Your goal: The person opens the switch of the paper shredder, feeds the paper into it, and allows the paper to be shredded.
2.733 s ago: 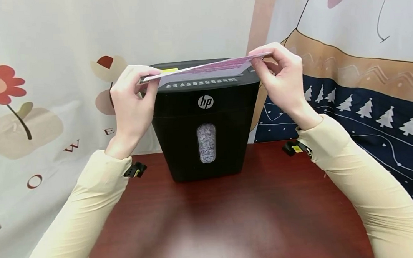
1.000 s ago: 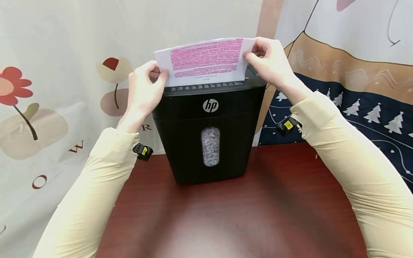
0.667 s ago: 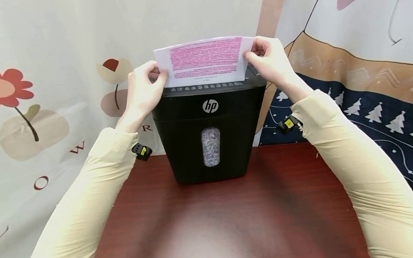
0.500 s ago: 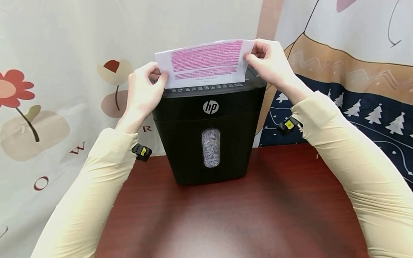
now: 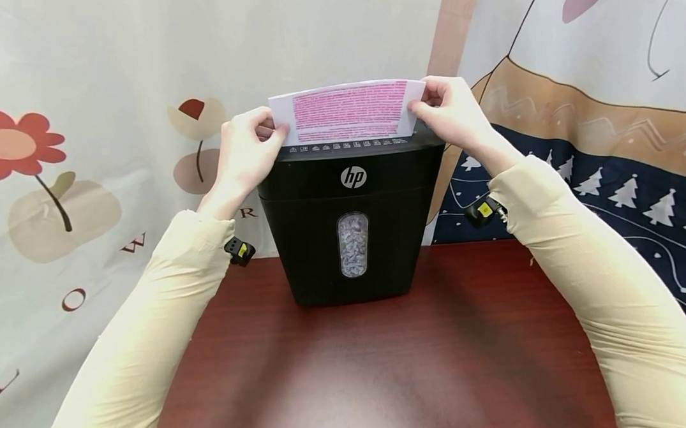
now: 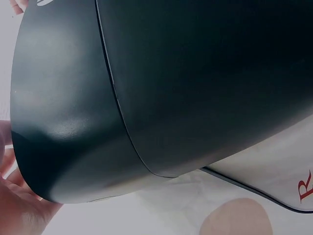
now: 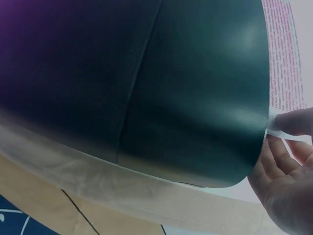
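Note:
A black HP paper shredder (image 5: 348,207) stands on a dark red table (image 5: 384,365). A white sheet with pink printed text (image 5: 347,111) stands upright in the slot on its top. My left hand (image 5: 250,144) pinches the sheet's left edge and my right hand (image 5: 448,110) pinches its right edge. The right wrist view shows the shredder's dark side (image 7: 161,88), the sheet (image 7: 283,63) and my fingers (image 7: 288,122) on the paper's edge. In the left wrist view the shredder's side (image 6: 171,88) fills the frame, with part of my hand (image 6: 14,205) at the lower left.
A clear window (image 5: 353,244) in the shredder's front shows paper shreds inside. Printed cloth hangs behind the table, with flowers at the left (image 5: 12,142) and white trees on dark blue at the right (image 5: 624,195).
The sheet went from lying flat over the shredder to standing upright in its slot. In the last second it sank lower, and both hands came down with it.

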Motion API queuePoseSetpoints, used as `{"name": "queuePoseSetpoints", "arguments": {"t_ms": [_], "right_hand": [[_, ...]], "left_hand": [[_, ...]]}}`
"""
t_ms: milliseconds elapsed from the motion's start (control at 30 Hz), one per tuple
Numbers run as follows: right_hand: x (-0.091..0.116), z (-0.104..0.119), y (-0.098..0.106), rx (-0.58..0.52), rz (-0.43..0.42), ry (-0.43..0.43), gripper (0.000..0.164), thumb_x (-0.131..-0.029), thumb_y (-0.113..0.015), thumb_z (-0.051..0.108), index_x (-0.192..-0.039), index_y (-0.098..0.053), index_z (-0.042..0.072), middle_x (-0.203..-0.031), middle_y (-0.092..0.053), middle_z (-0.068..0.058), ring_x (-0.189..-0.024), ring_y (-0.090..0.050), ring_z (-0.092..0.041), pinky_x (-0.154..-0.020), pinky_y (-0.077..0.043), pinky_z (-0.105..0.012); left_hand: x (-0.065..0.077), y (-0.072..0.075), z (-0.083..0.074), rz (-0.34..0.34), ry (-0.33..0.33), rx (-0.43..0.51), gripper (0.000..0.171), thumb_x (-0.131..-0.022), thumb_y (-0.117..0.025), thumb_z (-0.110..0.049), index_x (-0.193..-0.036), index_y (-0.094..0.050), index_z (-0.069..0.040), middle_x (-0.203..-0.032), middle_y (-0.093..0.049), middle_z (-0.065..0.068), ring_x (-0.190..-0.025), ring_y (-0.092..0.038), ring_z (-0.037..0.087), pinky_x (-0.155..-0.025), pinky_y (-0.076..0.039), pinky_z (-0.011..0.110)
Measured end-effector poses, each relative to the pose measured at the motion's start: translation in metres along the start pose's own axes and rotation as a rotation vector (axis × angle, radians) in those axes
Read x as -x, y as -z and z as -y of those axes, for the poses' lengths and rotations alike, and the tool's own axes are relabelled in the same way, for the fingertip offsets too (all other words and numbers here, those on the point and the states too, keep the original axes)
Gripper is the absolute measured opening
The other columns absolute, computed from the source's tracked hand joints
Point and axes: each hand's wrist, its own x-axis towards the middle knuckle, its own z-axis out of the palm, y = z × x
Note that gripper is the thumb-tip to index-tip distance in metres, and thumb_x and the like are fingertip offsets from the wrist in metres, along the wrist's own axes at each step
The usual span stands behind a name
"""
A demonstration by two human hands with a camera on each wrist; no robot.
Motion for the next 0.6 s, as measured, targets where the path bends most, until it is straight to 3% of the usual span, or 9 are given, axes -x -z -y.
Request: {"name": "queuePoseSetpoints", "arguments": {"t_ms": [133, 233, 333, 433, 600], "right_hand": [[0.0022, -0.0042, -0.0045, 0.010, 0.006, 0.011, 0.028, -0.100, -0.061, 0.015, -0.121, -0.073, 0.001, -0.103, -0.076, -0.005, -0.080, -0.061, 0.003, -0.076, -0.045, -0.015], [0.0035, -0.0054, -0.0060, 0.020, 0.003, 0.018, 0.026, -0.099, -0.064, 0.015, -0.119, -0.074, 0.001, -0.103, -0.076, -0.008, -0.078, -0.060, 0.004, -0.074, -0.045, -0.014], [0.0034, -0.0061, -0.0054, 0.030, -0.005, 0.029, 0.026, -0.098, -0.066, 0.016, -0.118, -0.075, 0.001, -0.096, -0.075, -0.002, -0.077, -0.059, 0.003, -0.073, -0.044, -0.013], [0.0032, -0.0060, -0.0054, 0.042, -0.012, 0.046, 0.025, -0.098, -0.066, 0.015, -0.116, -0.076, 0.002, -0.093, -0.074, 0.000, -0.076, -0.058, 0.002, -0.071, -0.043, -0.014], [0.0039, -0.0069, -0.0080, 0.093, 0.004, 0.059, 0.024, -0.100, -0.066, 0.017, -0.116, -0.078, 0.004, -0.105, -0.076, -0.015, -0.079, -0.057, 0.004, -0.074, -0.044, -0.011]], "left_hand": [[0.0011, 0.0001, 0.0007, 0.002, 0.005, 0.020, 0.025, -0.102, -0.062, -0.022, -0.113, -0.075, -0.004, -0.112, -0.078, 0.018, -0.099, -0.075, 0.027, -0.081, -0.047, 0.014], [0.0017, 0.0000, 0.0015, -0.008, 0.004, 0.034, 0.024, -0.101, -0.063, -0.022, -0.112, -0.076, -0.005, -0.111, -0.078, 0.018, -0.090, -0.072, 0.013, -0.079, -0.046, 0.011], [0.0020, -0.0002, 0.0029, -0.012, -0.003, 0.043, 0.023, -0.101, -0.064, -0.021, -0.111, -0.076, -0.005, -0.110, -0.079, 0.018, -0.084, -0.066, 0.000, -0.078, -0.046, 0.009], [0.0019, 0.0003, 0.0041, -0.012, -0.009, 0.050, 0.023, -0.100, -0.065, -0.020, -0.113, -0.076, -0.005, -0.112, -0.079, 0.018, -0.083, -0.063, -0.003, -0.079, -0.046, 0.009], [0.0041, 0.0010, 0.0057, -0.013, -0.018, 0.053, 0.022, -0.101, -0.066, -0.019, -0.116, -0.077, -0.008, -0.111, -0.079, 0.018, -0.080, -0.058, -0.010, -0.081, -0.046, 0.009]]}}
